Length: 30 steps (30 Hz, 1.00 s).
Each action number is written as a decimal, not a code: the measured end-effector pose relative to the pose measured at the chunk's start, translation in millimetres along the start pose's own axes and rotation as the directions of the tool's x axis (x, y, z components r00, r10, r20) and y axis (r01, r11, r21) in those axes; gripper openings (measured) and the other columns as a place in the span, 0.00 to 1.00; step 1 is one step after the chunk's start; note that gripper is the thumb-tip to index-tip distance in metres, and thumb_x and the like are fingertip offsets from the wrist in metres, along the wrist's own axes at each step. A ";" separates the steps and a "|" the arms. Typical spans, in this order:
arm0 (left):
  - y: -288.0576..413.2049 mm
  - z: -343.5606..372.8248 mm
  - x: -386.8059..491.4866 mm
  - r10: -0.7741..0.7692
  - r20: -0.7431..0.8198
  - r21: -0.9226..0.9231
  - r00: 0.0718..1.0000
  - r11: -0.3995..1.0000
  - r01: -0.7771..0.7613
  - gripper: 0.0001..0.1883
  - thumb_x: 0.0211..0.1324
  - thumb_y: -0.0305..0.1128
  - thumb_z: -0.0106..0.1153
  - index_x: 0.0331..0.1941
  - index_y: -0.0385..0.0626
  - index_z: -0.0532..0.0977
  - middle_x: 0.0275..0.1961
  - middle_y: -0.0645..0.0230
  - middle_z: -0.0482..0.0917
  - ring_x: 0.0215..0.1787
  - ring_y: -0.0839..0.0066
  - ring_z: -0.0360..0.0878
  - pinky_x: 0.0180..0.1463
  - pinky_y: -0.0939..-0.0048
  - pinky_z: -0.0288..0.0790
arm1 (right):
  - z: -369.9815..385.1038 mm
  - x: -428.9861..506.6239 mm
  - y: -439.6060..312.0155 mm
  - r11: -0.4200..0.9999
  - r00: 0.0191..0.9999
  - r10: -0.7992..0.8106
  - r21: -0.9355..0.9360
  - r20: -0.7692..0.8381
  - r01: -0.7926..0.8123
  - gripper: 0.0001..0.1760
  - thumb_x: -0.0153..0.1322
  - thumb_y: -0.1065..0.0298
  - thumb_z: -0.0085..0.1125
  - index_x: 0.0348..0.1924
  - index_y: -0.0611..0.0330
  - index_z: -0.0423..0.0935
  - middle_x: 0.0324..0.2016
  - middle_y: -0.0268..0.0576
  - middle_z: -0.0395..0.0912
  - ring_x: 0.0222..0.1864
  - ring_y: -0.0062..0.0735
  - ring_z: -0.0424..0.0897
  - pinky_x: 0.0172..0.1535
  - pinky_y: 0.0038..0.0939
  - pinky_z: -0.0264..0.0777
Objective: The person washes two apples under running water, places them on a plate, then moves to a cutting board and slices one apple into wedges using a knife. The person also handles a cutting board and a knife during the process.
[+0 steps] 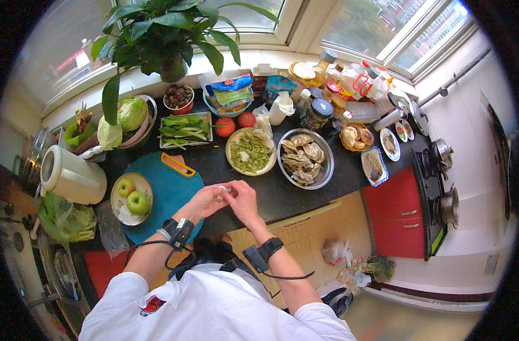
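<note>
In front of my body, over the dark counter, my left hand [205, 203] and my right hand [243, 200] meet. Their fingertips pinch a small white piece [223, 192], too small and too covered to identify. A round teal cutting board [174, 187] with a yellow-rimmed handle lies to the left of and partly under my left hand. On the board's left side rests a plate [150, 192] holding green apples [138, 203] and something white. Beyond my hands are a plate [228, 155] of chopped greens [255, 147] and, to its right, a steel bowl [315, 186] of oysters [313, 152].
A tray of leafy greens [185, 128], red tomatoes or apples [225, 127], bottles and jars [322, 108] line the back. Cabbages [132, 111] and a cream-coloured container [74, 174] stand left. To the right are a bread basket [356, 136], small dishes [374, 166] and a stove [430, 204].
</note>
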State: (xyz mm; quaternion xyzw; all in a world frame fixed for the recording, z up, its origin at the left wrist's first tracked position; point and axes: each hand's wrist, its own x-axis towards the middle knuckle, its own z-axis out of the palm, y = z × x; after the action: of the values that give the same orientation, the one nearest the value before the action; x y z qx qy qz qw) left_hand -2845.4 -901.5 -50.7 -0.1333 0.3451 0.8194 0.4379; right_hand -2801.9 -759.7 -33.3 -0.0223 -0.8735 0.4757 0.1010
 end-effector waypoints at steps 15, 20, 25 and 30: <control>-3.1 -31.5 -47.9 0.166 -0.126 -0.062 0.978 0.983 -0.175 0.20 0.67 0.31 0.49 0.59 0.35 0.65 0.61 0.55 0.71 0.63 0.62 0.71 0.63 0.64 0.69 | 25.6 2.4 29.3 0.998 0.998 -0.020 -0.057 -0.055 0.017 0.08 0.65 0.76 0.59 0.36 0.58 0.84 0.29 0.45 0.77 0.29 0.38 0.80 0.35 0.34 0.74; 3.4 -57.1 -86.8 0.248 -0.202 -0.065 0.947 0.962 -0.266 0.21 0.66 0.32 0.50 0.60 0.36 0.65 0.61 0.56 0.71 0.63 0.62 0.70 0.63 0.64 0.68 | 51.1 14.2 10.8 0.954 0.997 -0.082 -0.290 -0.005 0.077 0.11 0.63 0.70 0.60 0.38 0.58 0.83 0.50 0.47 0.73 0.55 0.50 0.65 0.59 0.43 0.61; 16.0 -83.0 -138.3 0.431 -0.248 -0.013 0.868 0.894 -0.448 0.18 0.66 0.32 0.51 0.57 0.38 0.68 0.57 0.59 0.74 0.59 0.66 0.73 0.61 0.67 0.69 | 94.5 18.8 -27.1 0.959 0.978 -0.188 -0.198 0.092 0.203 0.13 0.62 0.70 0.61 0.40 0.58 0.82 0.49 0.47 0.74 0.56 0.51 0.65 0.60 0.44 0.60; 26.9 -125.5 -199.9 0.649 -0.476 0.227 0.594 0.743 -0.630 0.13 0.65 0.31 0.51 0.51 0.43 0.72 0.48 0.69 0.76 0.46 0.79 0.74 0.49 0.76 0.69 | 156.6 9.5 -57.6 0.989 0.950 -0.107 0.131 0.292 0.071 0.16 0.67 0.70 0.57 0.47 0.62 0.77 0.45 0.48 0.77 0.43 0.45 0.77 0.46 0.39 0.72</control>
State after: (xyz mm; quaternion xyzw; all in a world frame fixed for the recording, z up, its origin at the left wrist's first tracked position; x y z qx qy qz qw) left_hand -2761.6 -1122.3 -25.6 -0.2120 0.4899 0.8456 0.0054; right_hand -2838.8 -919.3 -66.2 0.0954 -0.8491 0.5194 -0.0095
